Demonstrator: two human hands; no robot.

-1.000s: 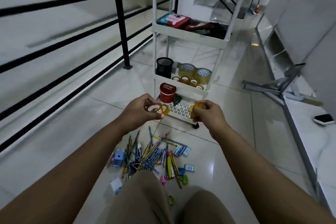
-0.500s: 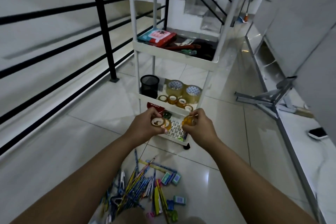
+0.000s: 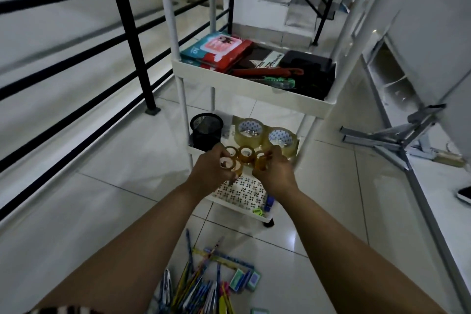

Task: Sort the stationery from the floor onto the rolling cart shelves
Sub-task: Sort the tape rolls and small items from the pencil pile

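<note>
My left hand [image 3: 209, 169] grips two small amber tape rolls [image 3: 230, 164] at the front rim of the white cart's middle shelf [image 3: 194, 149]. My right hand [image 3: 276, 172] holds another small amber tape roll [image 3: 261, 163] beside it. More small rolls [image 3: 246, 154] lie on that shelf just beyond my fingers, with two large clear tape rolls [image 3: 263, 132] and a black mesh cup [image 3: 206, 129] behind. Pens, pencils and erasers [image 3: 211, 285] are heaped on the floor between my arms.
The cart's upper shelf [image 3: 251, 85] holds notebooks, cutters and a black tray. Its bottom shelf carries a patterned sheet [image 3: 242, 190]. A black railing [image 3: 132, 41] runs on the left. A folded grey metal stand [image 3: 397, 135] and a white ledge lie right.
Both hands have risen and moved forward from the bottom shelf's level to the middle shelf's front edge, carrying their tape rolls. The view has closed in on the cart.
</note>
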